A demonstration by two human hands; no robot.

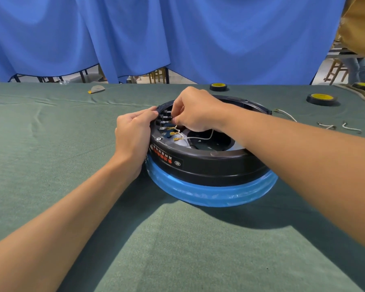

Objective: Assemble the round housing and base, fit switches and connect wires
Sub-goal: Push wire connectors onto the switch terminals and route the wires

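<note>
A round black housing (215, 165) sits on a blue film-wrapped base (213, 194) in the middle of the green table. Black switches (165, 118) stand in a row inside its left rim. White wires (198, 137) with brass terminals (176, 139) run from the switches into the hollow centre. My left hand (133, 135) grips the housing's left rim from outside. My right hand (195, 111) reaches over the rim, its fingers pinched on a wire terminal at the switches; the fingertips hide the exact contact.
Two black-and-yellow tape rolls (218, 87) (320, 99) lie behind the housing. Loose white wires (351, 127) rest at the right. A small paper scrap (96, 89) lies at the back left. Blue curtains (156, 34) hang behind the table. A person's legs (358, 70) show at the far right.
</note>
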